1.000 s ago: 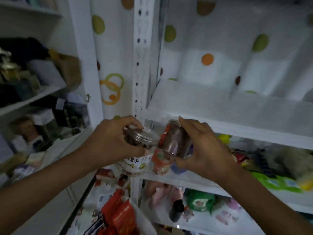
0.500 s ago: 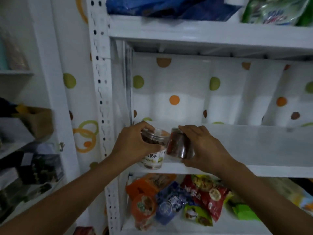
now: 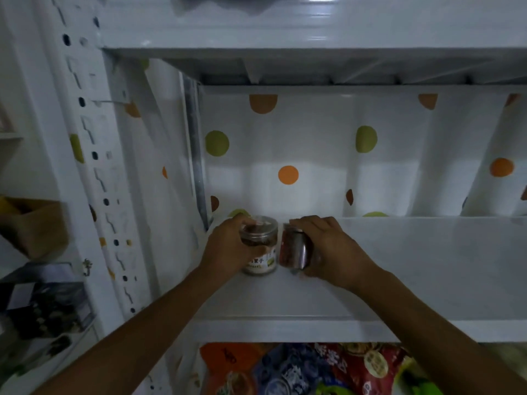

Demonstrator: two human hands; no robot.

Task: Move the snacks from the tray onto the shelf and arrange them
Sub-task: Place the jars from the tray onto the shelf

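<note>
Two small clear snack jars stand side by side at the left end of the white shelf (image 3: 413, 269). My left hand (image 3: 228, 246) grips the left jar (image 3: 260, 243), which has a clear lid, dark contents and a white label with green. My right hand (image 3: 325, 249) grips the right jar (image 3: 292, 249), which holds reddish-brown contents and leans slightly. Both jars touch or nearly touch the shelf board. The tray is out of view.
A white perforated upright post (image 3: 97, 172) stands left of the shelf. A dotted white sheet (image 3: 288, 175) lines the back. Another board (image 3: 313, 38) sits overhead. Colourful snack bags (image 3: 313, 369) fill the shelf below. Boxes (image 3: 34, 223) sit on a rack at left.
Both hands carried the jars up from below the shelf edge and forward onto the shelf board. The view tilted upward with them.
</note>
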